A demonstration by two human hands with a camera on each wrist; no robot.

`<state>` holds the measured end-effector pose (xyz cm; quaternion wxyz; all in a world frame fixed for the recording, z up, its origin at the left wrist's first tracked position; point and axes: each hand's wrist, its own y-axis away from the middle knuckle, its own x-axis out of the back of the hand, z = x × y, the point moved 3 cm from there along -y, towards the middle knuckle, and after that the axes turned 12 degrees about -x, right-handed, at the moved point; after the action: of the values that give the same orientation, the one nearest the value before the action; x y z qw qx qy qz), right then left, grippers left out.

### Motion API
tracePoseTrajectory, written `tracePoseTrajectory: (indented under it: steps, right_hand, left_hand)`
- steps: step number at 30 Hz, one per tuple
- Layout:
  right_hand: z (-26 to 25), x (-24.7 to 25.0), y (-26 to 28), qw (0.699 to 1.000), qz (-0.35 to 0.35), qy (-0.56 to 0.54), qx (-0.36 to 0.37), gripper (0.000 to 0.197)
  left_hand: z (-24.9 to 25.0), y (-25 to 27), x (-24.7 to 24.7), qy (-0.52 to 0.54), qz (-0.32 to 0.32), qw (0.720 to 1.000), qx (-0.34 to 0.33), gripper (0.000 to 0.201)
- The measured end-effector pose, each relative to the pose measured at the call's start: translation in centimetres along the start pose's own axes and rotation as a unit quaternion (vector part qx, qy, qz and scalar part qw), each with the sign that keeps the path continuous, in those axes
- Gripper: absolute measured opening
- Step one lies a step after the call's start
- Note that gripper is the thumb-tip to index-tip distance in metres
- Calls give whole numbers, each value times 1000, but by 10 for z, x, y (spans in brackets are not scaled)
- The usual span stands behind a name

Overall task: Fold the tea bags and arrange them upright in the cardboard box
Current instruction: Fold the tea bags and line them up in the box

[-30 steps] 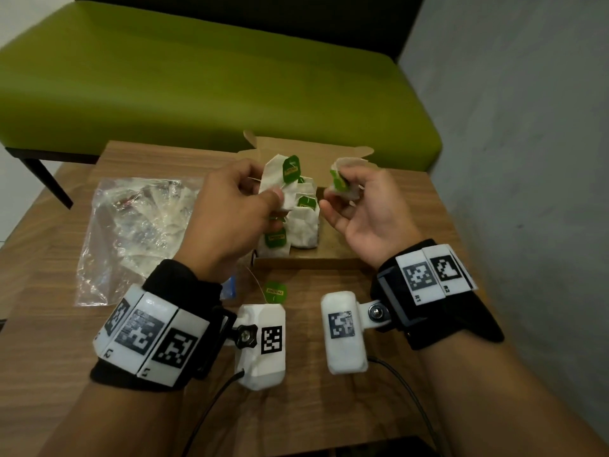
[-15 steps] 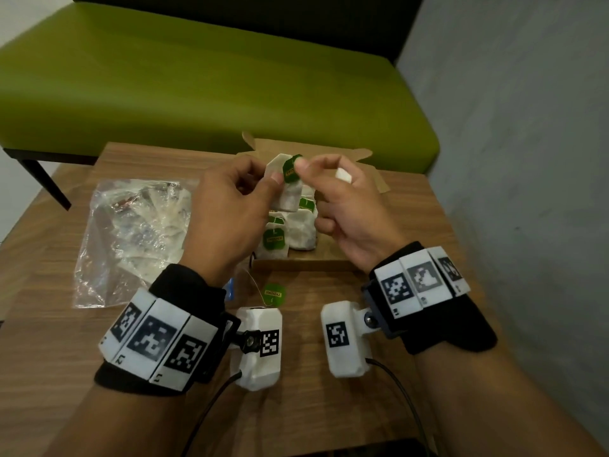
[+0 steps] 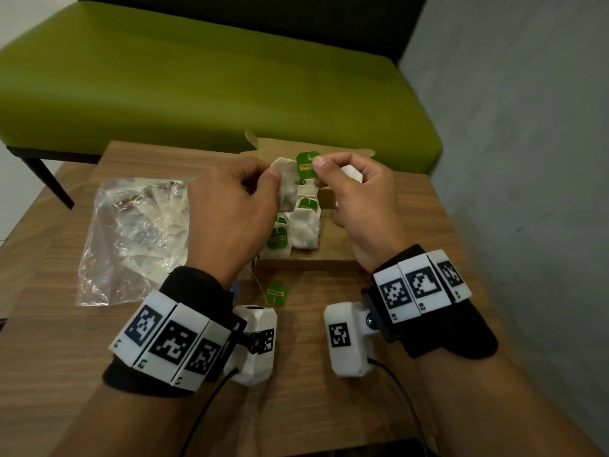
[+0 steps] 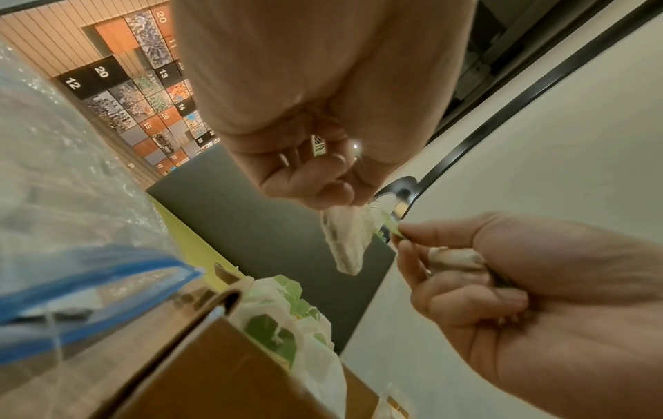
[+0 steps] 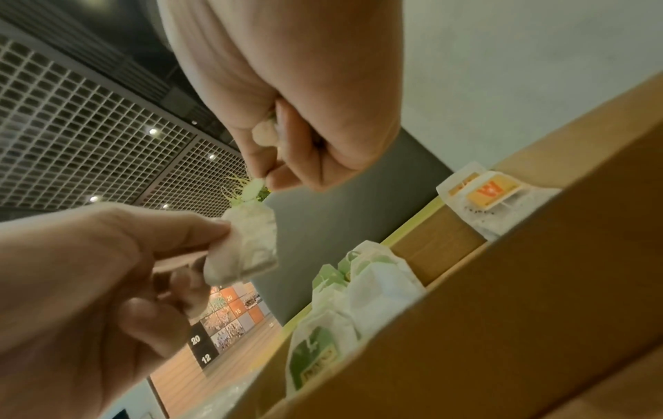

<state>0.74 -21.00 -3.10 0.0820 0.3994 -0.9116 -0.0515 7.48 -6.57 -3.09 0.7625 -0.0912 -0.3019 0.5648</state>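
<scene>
My left hand pinches a white tea bag above the open cardboard box. My right hand pinches that bag's green tag between thumb and forefinger. Its curled fingers also hold a second folded tea bag. Several tea bags with green tags stand upright in the box's left part. In the left wrist view the held tea bag hangs from my left hand, and the right hand pinches the tag. The right wrist view shows the same tea bag and tag.
A clear plastic zip bag holding more tea bags lies left of the box on the wooden table. A loose green tag on a string lies before the box. A yellow-tagged tea bag stands further along in the box. A green bench stands behind.
My right hand has moved left, carrying its folded tea bag, and has taken hold of the green tag of the bag in my left hand. The left hand has stayed almost still.
</scene>
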Motion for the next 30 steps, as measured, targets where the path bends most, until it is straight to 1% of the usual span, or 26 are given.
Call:
tracePoseTrajectory:
  steps: [3,5,11,16,20,22,23,25,27,30]
  right_hand:
    - [-2,-2,4,994,-67,-62,-64,10]
    - [-2,-4,4,991,-89,-65,-76,9]
    - [3,-5,0,998,-51,-15,-45,11]
    - [6,-3,-4,999,-32,23,-27,12]
    - [8,-4,-4,999,-45,16,-23,9]
    - [11,-4,-5,998,-45,33,-28,12]
    - [12,-4,-5,997,-55,50,-35,13]
    - [13,-2,0,992,-95,70,-52,5]
    - [15,2,4,989,-119,68,-60,13]
    - [22,12,2,987,-103,101,-68,19]
  left_hand:
    - [-1,0,0,6,0,1000,-1,19]
    - [-3,-1,-2,28,-11,1000,8,21]
    - [-3,0,-6,107,-50,992,48,21]
    - [-3,0,-4,154,-64,984,62,23]
    - [-3,0,-3,135,-89,986,34,16]
    - [-5,1,-3,135,-91,986,35,16]
    - [-6,0,-3,134,-89,986,39,16]
    - [-7,0,-4,131,-92,986,48,16]
    - [-9,1,-6,126,-104,985,61,15]
    - [-16,3,-5,96,-116,985,84,16]
